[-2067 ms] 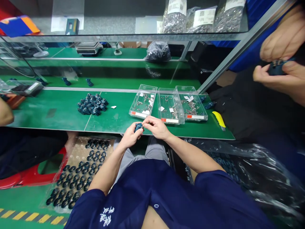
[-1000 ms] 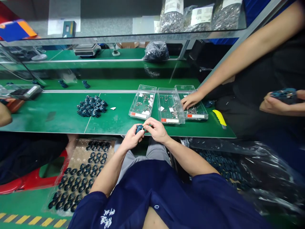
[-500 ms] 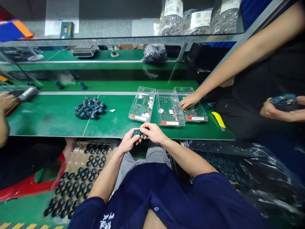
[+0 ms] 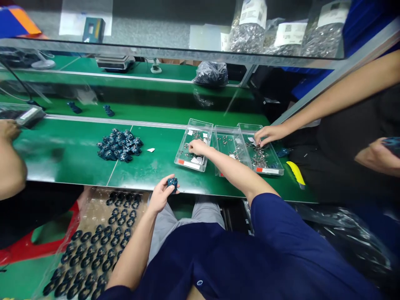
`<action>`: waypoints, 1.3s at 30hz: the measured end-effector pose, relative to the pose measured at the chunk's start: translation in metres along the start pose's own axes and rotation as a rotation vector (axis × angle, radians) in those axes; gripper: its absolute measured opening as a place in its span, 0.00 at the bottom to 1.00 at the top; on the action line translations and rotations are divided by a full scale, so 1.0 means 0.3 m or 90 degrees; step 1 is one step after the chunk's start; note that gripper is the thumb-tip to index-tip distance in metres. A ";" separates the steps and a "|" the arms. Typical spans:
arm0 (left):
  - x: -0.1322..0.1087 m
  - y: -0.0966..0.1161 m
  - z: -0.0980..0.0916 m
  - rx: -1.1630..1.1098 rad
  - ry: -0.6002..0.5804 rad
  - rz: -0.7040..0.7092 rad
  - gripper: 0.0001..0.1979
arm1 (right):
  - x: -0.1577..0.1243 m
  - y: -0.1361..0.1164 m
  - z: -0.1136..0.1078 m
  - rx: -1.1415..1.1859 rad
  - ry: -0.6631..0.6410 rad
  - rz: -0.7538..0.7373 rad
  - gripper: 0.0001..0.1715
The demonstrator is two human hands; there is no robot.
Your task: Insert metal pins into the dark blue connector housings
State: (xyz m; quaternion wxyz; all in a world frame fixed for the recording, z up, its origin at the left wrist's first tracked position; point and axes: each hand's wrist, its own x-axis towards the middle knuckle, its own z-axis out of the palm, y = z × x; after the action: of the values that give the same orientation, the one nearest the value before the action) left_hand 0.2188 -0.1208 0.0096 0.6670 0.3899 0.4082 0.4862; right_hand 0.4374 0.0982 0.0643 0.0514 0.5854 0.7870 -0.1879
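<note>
The person's two hands have just parted. Half a second ago both met at the blue part (image 4: 172, 183); now the left hand (image 4: 161, 192) alone grasps it, thumb on its near face, just beyond the near edge of the tabletop (image 4: 150, 175). The right hand (image 4: 200, 147) has gone far and to the right and is down inside the left tray (image 4: 191, 164), fingers bunched among small metal pieces (image 4: 197, 135) and paper scraps. Whether those fingertips have a piece between them cannot be told.

For the work, this looks like a pause in fitting at the part and a turn to the loose pieces, the left hand serving as a holder meanwhile.

The middle tray (image 4: 225, 146) stands just right of it, partly behind the person's right forearm, and the right tray (image 4: 268, 171) is beside that. A co-worker's hand (image 4: 271, 134) has lifted a little and is over the far part of the right tray; the same person's other hand (image 4: 376, 157) holds a dark part at the right edge of view.

The pile of blue parts (image 4: 119, 145) lies on the left of the tabletop, looking unchanged, with a white scrap (image 4: 151, 150) near it. The yellow knife (image 4: 295, 174) lies to the right of the trays.
</note>
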 end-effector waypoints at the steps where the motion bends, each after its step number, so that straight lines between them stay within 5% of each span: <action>1: 0.002 -0.003 -0.010 -0.008 0.009 -0.007 0.29 | 0.000 -0.012 0.021 -0.009 -0.016 -0.015 0.06; 7: 0.030 0.012 -0.015 -0.042 0.042 -0.028 0.29 | -0.009 -0.058 0.100 -0.057 -0.018 -0.018 0.11; 14: 0.047 0.065 0.021 0.014 0.070 0.084 0.32 | -0.116 -0.053 0.032 -0.004 0.065 -0.054 0.21; 18: 0.029 0.096 0.037 0.030 0.074 0.125 0.33 | -0.310 -0.092 0.016 0.396 0.152 -0.119 0.17; 22: -0.002 0.127 0.058 -0.004 0.035 0.126 0.30 | -0.510 -0.173 0.074 0.731 0.085 -0.228 0.13; 29: -0.056 0.165 0.100 0.063 0.018 0.121 0.23 | -0.599 -0.255 0.093 0.644 0.170 -0.403 0.09; 39: -0.081 0.159 0.108 0.224 0.041 0.187 0.22 | -0.616 -0.274 0.106 0.493 0.241 -0.367 0.07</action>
State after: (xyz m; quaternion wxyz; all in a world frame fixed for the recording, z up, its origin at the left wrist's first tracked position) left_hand 0.2282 -0.1377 0.0690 0.4975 0.5395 0.4467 0.5117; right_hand 0.4127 -0.1000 0.1098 -0.3663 0.3444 0.7845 -0.3630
